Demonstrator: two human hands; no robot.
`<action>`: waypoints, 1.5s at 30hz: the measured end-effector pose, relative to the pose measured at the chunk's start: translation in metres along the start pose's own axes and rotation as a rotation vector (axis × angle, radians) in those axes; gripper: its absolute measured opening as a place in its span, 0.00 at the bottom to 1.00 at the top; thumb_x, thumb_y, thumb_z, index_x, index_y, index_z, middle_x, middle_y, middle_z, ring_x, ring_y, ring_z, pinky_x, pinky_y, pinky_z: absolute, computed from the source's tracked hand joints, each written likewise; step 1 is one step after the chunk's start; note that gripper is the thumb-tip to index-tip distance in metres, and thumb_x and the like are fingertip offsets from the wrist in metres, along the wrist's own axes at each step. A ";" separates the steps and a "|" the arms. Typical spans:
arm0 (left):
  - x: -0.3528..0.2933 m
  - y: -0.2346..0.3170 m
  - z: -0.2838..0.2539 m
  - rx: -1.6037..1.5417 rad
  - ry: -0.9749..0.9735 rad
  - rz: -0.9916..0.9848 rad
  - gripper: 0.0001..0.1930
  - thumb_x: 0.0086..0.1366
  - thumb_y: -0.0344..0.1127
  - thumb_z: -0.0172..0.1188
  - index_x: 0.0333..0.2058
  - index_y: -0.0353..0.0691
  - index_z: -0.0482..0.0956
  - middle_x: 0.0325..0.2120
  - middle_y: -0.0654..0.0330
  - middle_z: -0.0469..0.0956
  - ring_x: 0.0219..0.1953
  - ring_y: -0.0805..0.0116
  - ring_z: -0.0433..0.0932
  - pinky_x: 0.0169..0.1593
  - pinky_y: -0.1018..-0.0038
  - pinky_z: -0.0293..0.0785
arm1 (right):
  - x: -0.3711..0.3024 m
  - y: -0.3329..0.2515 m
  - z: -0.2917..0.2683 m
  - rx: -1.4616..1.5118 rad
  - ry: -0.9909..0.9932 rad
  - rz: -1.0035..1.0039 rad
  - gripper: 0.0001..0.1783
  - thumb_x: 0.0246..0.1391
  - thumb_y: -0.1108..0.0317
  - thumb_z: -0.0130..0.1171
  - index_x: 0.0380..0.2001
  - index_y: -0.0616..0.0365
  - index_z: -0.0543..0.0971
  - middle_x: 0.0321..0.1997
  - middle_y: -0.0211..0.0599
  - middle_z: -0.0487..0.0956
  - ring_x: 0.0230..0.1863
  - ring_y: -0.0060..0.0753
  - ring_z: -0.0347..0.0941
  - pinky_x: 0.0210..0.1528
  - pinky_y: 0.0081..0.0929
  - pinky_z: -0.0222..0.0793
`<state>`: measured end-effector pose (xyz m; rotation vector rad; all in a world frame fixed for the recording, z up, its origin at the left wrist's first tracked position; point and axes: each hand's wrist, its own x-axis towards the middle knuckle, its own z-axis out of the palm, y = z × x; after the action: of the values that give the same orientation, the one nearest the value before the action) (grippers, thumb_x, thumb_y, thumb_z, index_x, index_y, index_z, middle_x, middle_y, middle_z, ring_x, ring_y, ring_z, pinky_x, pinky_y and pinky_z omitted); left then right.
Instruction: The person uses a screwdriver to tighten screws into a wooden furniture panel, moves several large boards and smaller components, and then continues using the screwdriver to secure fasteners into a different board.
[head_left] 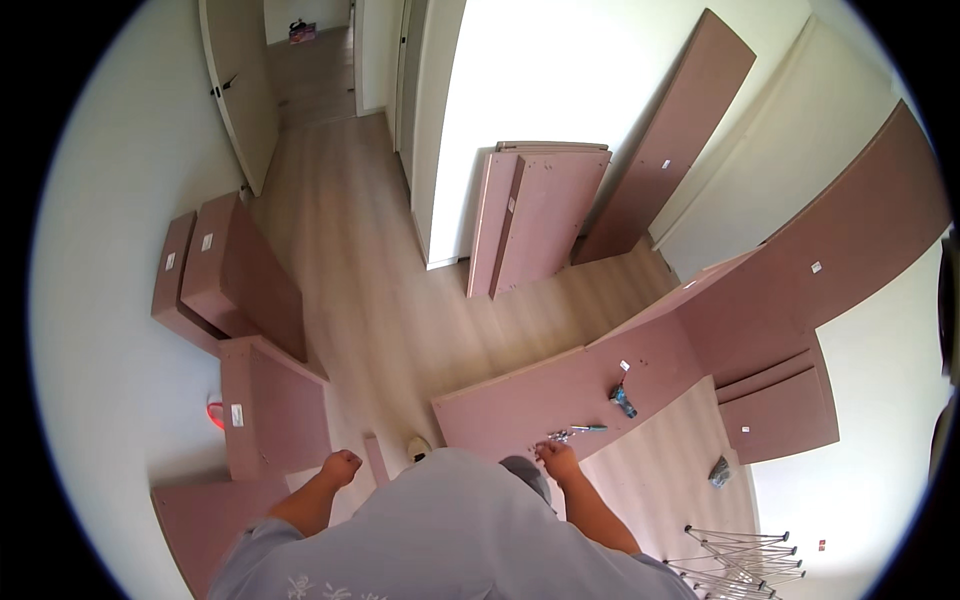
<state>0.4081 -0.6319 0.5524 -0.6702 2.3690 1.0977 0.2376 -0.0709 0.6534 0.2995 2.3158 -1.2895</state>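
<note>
Your right hand [557,458] is low with its fingers bent together, at the near edge of the broad, flat mauve-brown board [520,410]; whether it pinches a small piece, you can't tell from here. Just beyond those fingertips lies a small cluster of shiny, silvery metal hardware [559,436], on the board, and to its right is a slim hand tool with a teal-and-dark handle [590,429]. Farther out on the same board you have a blue-and-black power drill [622,401], near a small white paper label [625,366]. Your left hand [342,467], well apart from the right, is curled in a loose fist (anything inside it would be hidden), nearest to a narrow mauve-brown strip [376,460] on the pale wood-look floor [390,260]. On your left, beyond that hand, stands an open-fronted mauve-brown box-shaped unit [280,405], with a red loop [215,415] showing beside it. To your right, a crumpled grey plastic bag [719,472] lies on the floor, and nearer you sits a frame of thin metal rods with black ends [740,558]. Ahead, a tall mauve-brown plank [670,145] leans against the white wall [560,70].
</note>
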 end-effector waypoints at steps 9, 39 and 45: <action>0.003 -0.019 -0.028 0.065 -0.117 0.211 0.12 0.65 0.43 0.61 0.39 0.45 0.88 0.34 0.55 0.87 0.38 0.60 0.86 0.43 0.61 0.81 | 0.061 0.041 -0.011 -0.938 -0.180 -0.415 0.14 0.60 0.59 0.59 0.42 0.53 0.86 0.42 0.38 0.87 0.41 0.37 0.85 0.45 0.36 0.79; 0.481 0.392 -0.142 -0.130 -0.097 0.034 0.16 0.68 0.46 0.62 0.42 0.38 0.86 0.36 0.52 0.87 0.38 0.60 0.85 0.44 0.64 0.80 | 0.458 -0.166 -0.164 0.177 0.221 0.227 0.15 0.60 0.68 0.60 0.48 0.62 0.84 0.35 0.36 0.86 0.32 0.30 0.83 0.30 0.27 0.75; 0.570 0.518 -0.177 0.072 -0.194 0.284 0.18 0.67 0.46 0.64 0.45 0.37 0.85 0.39 0.50 0.87 0.42 0.57 0.86 0.48 0.63 0.80 | 0.426 -0.149 -0.146 0.544 0.414 0.368 0.14 0.60 0.66 0.61 0.45 0.61 0.84 0.38 0.38 0.86 0.35 0.30 0.83 0.32 0.30 0.76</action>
<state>-0.3784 -0.6142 0.6273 -0.1940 2.3678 1.1276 -0.2344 -0.0432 0.6167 1.2087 2.0199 -1.7552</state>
